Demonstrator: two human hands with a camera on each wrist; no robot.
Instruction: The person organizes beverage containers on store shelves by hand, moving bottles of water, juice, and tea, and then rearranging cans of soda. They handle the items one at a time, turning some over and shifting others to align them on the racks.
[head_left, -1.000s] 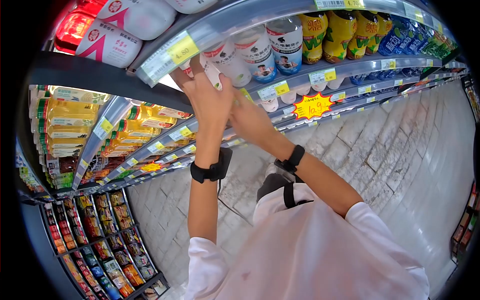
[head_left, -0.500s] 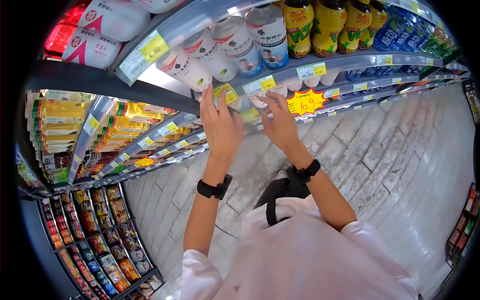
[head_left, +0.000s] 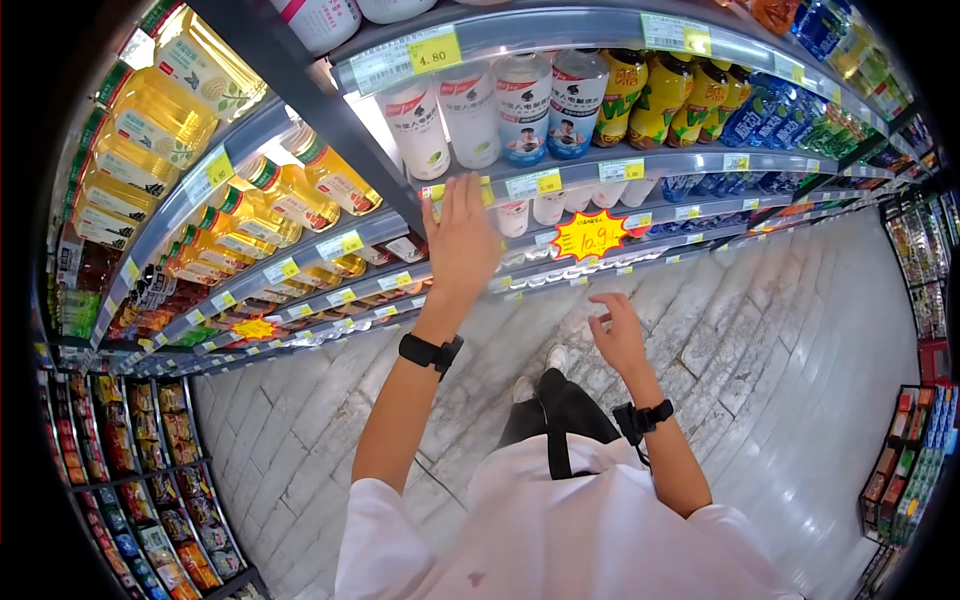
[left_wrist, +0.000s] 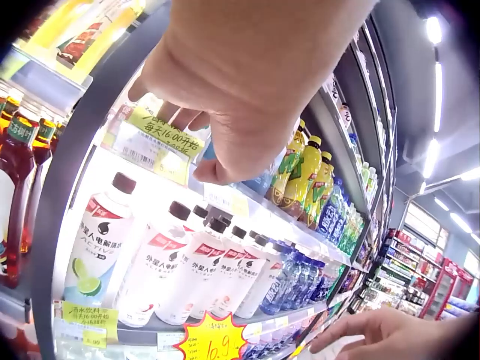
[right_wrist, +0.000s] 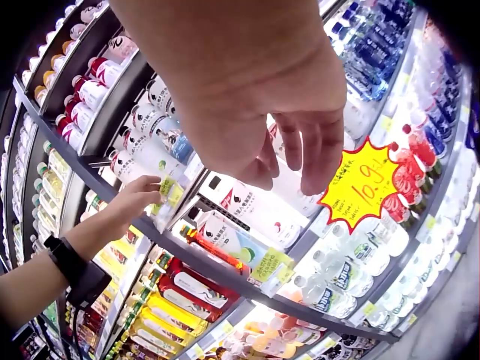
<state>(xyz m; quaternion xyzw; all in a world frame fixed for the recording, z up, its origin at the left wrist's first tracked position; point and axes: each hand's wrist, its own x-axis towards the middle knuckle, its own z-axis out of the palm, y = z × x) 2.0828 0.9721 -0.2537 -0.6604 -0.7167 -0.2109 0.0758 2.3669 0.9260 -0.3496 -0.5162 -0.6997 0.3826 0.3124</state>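
My left hand (head_left: 462,245) reaches up to the front edge of the drinks shelf, its fingers extended over the price strip. Beneath those fingers, a yellow handwritten label (left_wrist: 166,133) shows in the left wrist view. Just above the strip stands a white bottle (head_left: 415,130), upright at the left end of its row, with similar white and blue bottles (head_left: 523,108) beside it. Lower and to the right, my right hand (head_left: 618,335) hangs in the air before the shelves, fingers loosely bent and holding nothing.
A starburst price sign (head_left: 590,236) juts from the shelf below. Yellow drink bottles (head_left: 660,98) stand farther right. A dark upright post (head_left: 350,110) separates these shelves from juice bottles (head_left: 165,115) at left. Snack racks (head_left: 150,480) stand lower left, above a tiled floor (head_left: 330,400).
Both hands were together in front of the leftmost bottle, then parted. My right hand has moved down and away from the shelf. My left hand stays at the label, and the bottle is uncovered.
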